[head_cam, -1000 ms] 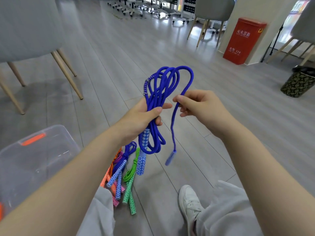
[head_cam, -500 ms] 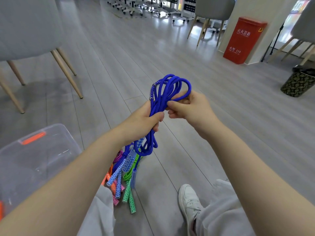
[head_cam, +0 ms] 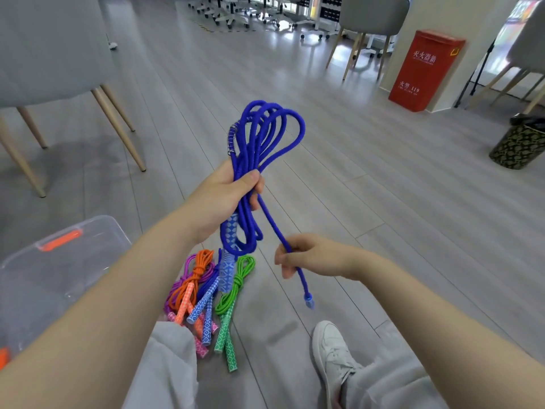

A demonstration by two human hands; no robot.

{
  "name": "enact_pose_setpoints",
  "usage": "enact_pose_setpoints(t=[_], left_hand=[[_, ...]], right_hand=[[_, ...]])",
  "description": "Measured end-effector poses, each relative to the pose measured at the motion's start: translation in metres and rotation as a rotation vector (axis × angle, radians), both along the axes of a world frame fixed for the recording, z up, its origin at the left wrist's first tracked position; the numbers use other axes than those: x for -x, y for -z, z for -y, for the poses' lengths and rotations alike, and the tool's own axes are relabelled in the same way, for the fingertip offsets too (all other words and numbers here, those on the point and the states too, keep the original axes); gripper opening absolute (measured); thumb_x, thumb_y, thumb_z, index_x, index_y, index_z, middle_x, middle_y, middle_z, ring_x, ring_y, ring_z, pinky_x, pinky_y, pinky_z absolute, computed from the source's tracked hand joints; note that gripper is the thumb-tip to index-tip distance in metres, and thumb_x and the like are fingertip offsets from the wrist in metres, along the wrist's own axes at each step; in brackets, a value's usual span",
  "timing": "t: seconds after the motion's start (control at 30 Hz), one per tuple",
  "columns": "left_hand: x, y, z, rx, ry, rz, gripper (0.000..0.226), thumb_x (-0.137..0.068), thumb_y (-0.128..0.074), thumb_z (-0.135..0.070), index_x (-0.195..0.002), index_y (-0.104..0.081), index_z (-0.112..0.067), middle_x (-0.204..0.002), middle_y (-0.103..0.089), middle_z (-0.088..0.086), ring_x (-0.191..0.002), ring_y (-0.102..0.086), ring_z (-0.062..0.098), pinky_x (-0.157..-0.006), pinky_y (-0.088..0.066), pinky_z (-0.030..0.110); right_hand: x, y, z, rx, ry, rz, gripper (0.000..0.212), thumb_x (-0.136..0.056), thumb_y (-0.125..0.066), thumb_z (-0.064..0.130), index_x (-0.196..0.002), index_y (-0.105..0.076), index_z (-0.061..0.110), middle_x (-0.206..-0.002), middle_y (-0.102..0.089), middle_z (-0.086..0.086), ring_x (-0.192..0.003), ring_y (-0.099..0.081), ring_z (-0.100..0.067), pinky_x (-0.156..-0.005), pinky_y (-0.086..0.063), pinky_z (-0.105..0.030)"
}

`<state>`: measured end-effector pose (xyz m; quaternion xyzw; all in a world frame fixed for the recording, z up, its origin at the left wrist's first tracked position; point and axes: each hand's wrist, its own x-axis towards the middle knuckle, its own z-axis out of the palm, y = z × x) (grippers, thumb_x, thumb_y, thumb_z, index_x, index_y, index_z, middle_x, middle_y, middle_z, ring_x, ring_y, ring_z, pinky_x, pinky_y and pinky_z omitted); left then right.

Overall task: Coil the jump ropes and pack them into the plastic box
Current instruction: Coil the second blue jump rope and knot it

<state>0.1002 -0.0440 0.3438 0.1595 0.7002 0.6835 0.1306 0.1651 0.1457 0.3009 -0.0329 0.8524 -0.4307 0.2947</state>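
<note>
A blue jump rope (head_cam: 259,137) hangs in several loops from my left hand (head_cam: 227,199), which grips the bundle at its middle. One patterned blue handle (head_cam: 231,231) dangles below that hand. My right hand (head_cam: 309,255) pinches the rope's free tail lower down and to the right; the tail ends in a small blue cap (head_cam: 308,303). On the floor below lie coiled ropes: an orange one (head_cam: 194,276), a green one (head_cam: 236,293), a purple one (head_cam: 180,278) and a blue one (head_cam: 206,302). The clear plastic box (head_cam: 59,261) with orange latches stands at the left.
A grey chair (head_cam: 44,54) with wooden legs stands at the far left. A red cabinet (head_cam: 424,69) and a patterned bin (head_cam: 516,146) are at the right. My white shoe (head_cam: 333,355) and grey trouser legs fill the bottom.
My right hand left the top of the loops and slid down the free tail to the lower right. The looped bundle in my left hand has risen and opened out.
</note>
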Motion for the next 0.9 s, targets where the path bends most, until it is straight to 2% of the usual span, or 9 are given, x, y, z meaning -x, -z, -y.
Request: enact_pose_setpoints(t=[0.13,0.23,0.33,0.4,0.57,0.67,0.73,0.8,0.9], left_hand=[[0.014,0.014,0.018,0.358,-0.163,-0.174,0.010,-0.098,-0.047,-0.020,-0.091,-0.054,-0.022,-0.084,-0.062,0.004,-0.071,-0.055,0.019,-0.074,-0.053,0.044],[0.022,0.023,0.026,0.530,-0.188,-0.176,0.009,-0.098,-0.046,-0.021,-0.101,-0.048,-0.013,-0.084,-0.061,0.006,-0.073,-0.059,0.022,-0.072,-0.055,0.043],[0.021,0.033,0.031,1.040,-0.092,-0.294,0.018,-0.099,-0.043,-0.028,-0.101,-0.039,-0.010,-0.087,-0.055,0.009,-0.081,-0.057,0.034,-0.069,-0.045,0.039],[0.015,0.038,0.028,1.190,0.080,-0.302,0.014,-0.099,-0.042,-0.025,-0.099,-0.037,-0.012,-0.089,-0.054,0.011,-0.082,-0.054,0.033,-0.067,-0.038,0.035],[-0.010,0.041,0.006,1.096,0.456,-0.209,0.007,-0.093,-0.045,-0.018,-0.091,-0.039,-0.022,-0.086,-0.058,0.010,-0.075,-0.056,0.028,-0.070,-0.047,0.043],[-0.030,0.032,-0.006,1.131,0.577,-0.250,0.014,-0.094,-0.042,-0.014,-0.091,-0.037,-0.026,-0.077,-0.053,0.004,-0.064,-0.046,0.018,-0.061,-0.042,0.035],[-0.043,0.026,-0.014,1.114,0.664,-0.243,0.015,-0.094,-0.043,-0.017,-0.087,-0.038,-0.029,-0.080,-0.054,0.003,-0.066,-0.047,0.017,-0.064,-0.044,0.033],[-0.056,0.020,-0.019,1.070,0.718,-0.224,0.015,-0.094,-0.045,-0.022,-0.083,-0.038,-0.031,-0.079,-0.052,-0.001,-0.066,-0.046,0.015,-0.064,-0.044,0.029],[-0.066,0.013,-0.022,0.922,0.741,-0.158,0.016,-0.091,-0.048,-0.019,-0.082,-0.039,-0.029,-0.078,-0.049,-0.003,-0.065,-0.043,0.014,-0.063,-0.041,0.028]], right_hand=[[-0.003,-0.001,-0.008,-0.200,-0.075,-0.020,0.016,-0.095,-0.051,0.027,-0.096,-0.064,0.019,-0.071,-0.063,0.006,-0.068,-0.060,-0.009,-0.090,-0.055,-0.039],[-0.006,-0.014,-0.004,-0.201,-0.086,-0.051,0.018,-0.097,-0.050,0.029,-0.098,-0.065,0.021,-0.072,-0.055,0.004,-0.069,-0.055,-0.013,-0.079,-0.054,-0.034],[-0.007,-0.028,0.002,-0.276,-0.084,-0.314,0.019,-0.097,-0.051,0.034,-0.101,-0.066,0.021,-0.071,-0.052,0.010,-0.067,-0.049,-0.007,-0.067,-0.044,-0.023],[-0.007,-0.034,0.001,-0.324,-0.070,-0.514,0.018,-0.097,-0.053,0.034,-0.097,-0.065,0.021,-0.067,-0.051,0.011,-0.061,-0.046,-0.005,-0.059,-0.038,-0.020],[-0.003,-0.043,-0.015,-0.286,0.059,-0.753,0.005,-0.090,-0.063,0.029,-0.091,-0.068,0.026,-0.067,-0.058,0.014,-0.065,-0.052,-0.001,-0.057,-0.036,-0.013],[-0.001,-0.046,-0.026,-0.301,0.070,-0.834,0.007,-0.087,-0.068,0.030,-0.091,-0.072,0.027,-0.071,-0.064,0.013,-0.066,-0.055,-0.005,-0.060,-0.039,-0.015],[0.000,-0.046,-0.029,-0.274,0.032,-0.886,0.008,-0.085,-0.071,0.029,-0.092,-0.074,0.025,-0.073,-0.065,0.011,-0.067,-0.056,-0.008,-0.061,-0.040,-0.016],[0.000,-0.048,-0.031,-0.224,0.008,-0.875,0.008,-0.084,-0.073,0.029,-0.091,-0.075,0.026,-0.072,-0.064,0.010,-0.066,-0.055,-0.009,-0.060,-0.040,-0.013],[0.002,-0.050,-0.038,-0.099,0.062,-0.713,0.009,-0.082,-0.075,0.026,-0.090,-0.076,0.023,-0.076,-0.070,0.010,-0.069,-0.062,-0.008,-0.064,-0.049,-0.016]])
